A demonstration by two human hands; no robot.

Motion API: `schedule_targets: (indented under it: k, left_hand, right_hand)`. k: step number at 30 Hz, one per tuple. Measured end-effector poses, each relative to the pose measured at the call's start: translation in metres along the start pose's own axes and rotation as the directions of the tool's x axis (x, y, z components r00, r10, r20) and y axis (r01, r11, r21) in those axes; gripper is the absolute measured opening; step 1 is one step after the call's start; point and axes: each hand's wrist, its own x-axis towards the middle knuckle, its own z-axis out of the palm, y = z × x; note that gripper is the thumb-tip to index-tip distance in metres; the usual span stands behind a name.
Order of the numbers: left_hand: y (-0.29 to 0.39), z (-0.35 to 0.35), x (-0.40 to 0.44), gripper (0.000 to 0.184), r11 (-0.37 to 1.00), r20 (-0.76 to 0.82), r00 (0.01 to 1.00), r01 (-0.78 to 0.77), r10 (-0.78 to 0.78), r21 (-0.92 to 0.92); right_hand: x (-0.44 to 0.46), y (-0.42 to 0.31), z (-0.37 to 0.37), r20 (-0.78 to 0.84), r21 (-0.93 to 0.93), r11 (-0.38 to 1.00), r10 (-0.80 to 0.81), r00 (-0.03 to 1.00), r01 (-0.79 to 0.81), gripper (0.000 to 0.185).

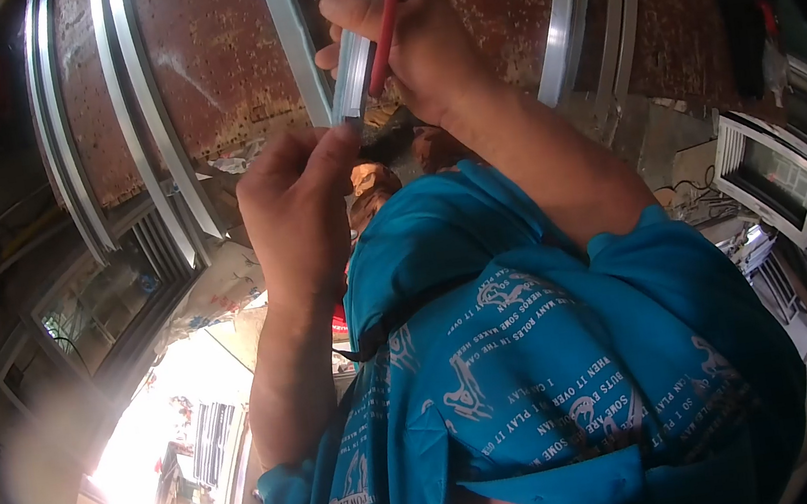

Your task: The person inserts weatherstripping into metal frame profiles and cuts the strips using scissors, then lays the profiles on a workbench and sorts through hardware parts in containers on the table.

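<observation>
Metal strip (353,72): slanting over the brown tabletop (209,59);
Left hand (288,201): arm forward, thumb and forefinger pinching its near end;
Right hand (424,48): farther out, clasped on it beside a red handle (384,38)

Metal strip (355,69): silver-grey, narrow, straight as far as I can see, with lengthwise ridges and a bright sheen on the face. Held at a slant, upper part leaning right and running out of sight; lower end at the fingertips of the left hand (290,190), further up gripped in the right hand (434,47). Tool (384,38): slim red handle, in the right hand, roughly parallel to the strip, just beside it; working end not identifiable.
</observation>
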Motion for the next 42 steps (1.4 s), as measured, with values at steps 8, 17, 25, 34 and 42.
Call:
schedule_targets:
  k: [8,17,25,34,42]
  left_hand:
    - [-0.003,-0.005,0.003,0.022,0.999,-0.003,0.999,-0.044,0.044,0.023]
    - [-0.018,-0.022,-0.001,0.016,0.969,0.179,0.984,0.066,-0.023,-0.238]
    - [-0.008,0.000,-0.003,0.017,0.945,0.031,0.999,-0.001,0.012,-0.326]
    - [0.000,-0.011,0.000,0.032,0.994,0.158,0.981,-0.103,0.109,-0.046]
    - [-0.017,-0.040,0.015,0.042,0.814,0.579,0.807,0.413,-0.119,-0.408]
  right_hand:
    - [-0.003,0.001,0.001,0.042,0.020,1.000,-0.022,0.999,0.021,0.031]
    - [-0.001,0.003,-0.003,0.014,0.039,0.999,-0.025,1.000,0.025,0.031]
    - [0.000,-0.003,-0.002,0.046,0.020,1.000,-0.002,0.999,0.001,0.028]
    - [-0.002,0.009,0.000,-0.051,0.149,0.986,-0.074,0.996,0.081,0.029]
    - [-0.003,-0.008,-0.001,-0.018,0.086,0.996,0.025,1.000,-0.023,0.043]
